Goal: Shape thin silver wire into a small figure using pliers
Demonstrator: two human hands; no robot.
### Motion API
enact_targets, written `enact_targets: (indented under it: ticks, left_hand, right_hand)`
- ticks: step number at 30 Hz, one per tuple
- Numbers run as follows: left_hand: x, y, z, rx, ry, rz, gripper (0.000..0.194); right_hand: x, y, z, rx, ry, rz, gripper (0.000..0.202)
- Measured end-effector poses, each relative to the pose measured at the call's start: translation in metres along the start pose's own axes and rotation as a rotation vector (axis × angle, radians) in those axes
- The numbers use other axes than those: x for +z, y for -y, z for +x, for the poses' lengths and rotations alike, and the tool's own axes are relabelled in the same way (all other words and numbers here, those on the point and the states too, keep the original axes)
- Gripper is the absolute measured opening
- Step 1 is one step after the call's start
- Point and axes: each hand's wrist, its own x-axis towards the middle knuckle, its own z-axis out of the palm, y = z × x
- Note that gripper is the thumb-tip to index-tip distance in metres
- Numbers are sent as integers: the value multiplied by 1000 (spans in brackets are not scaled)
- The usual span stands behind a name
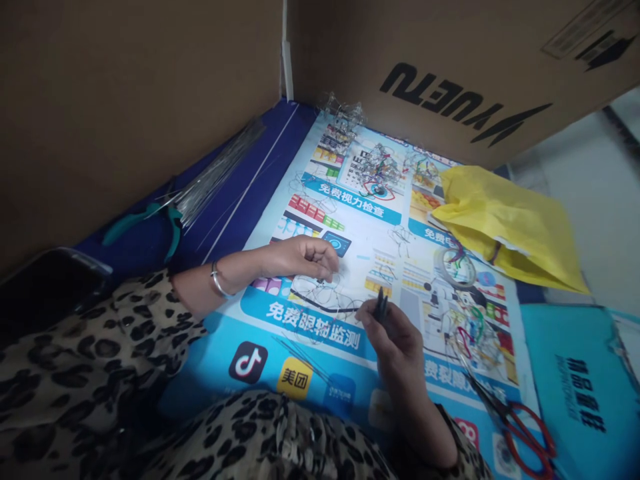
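My left hand (311, 257), with a silver bangle at its wrist, is curled above the printed sheet with fingertips pressed together. What they hold is too small to make out; thin wire (320, 293) lies in loops just below them. In my right hand (397, 340) is a pair of pliers (381, 305), its dark pointed jaws sticking up between thumb and fingers and its handles hidden in the palm. A few straight wires (303, 355) lie on the sheet between my hands and my body.
Teal-handled pliers (173, 230) and a bundle of wires (215, 175) lie left. Wire tangles (380, 167) sit farther back. A tape roll (457, 267), yellow bag (510, 220), red-handled scissors (525, 427) and teal folder (565, 380) are right. Cardboard walls (425, 40) stand behind.
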Motion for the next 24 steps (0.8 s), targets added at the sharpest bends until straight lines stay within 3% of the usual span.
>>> enact_targets:
  ticks: [12,24]
  left_hand:
    - [0,-1,0,4,8,21,18]
    - [4,-2,-1,-11,-17,92,13]
  right_hand:
    - [0,1,0,0,-10,-34,13]
    - [-1,1,3,-96,-8,-101,9]
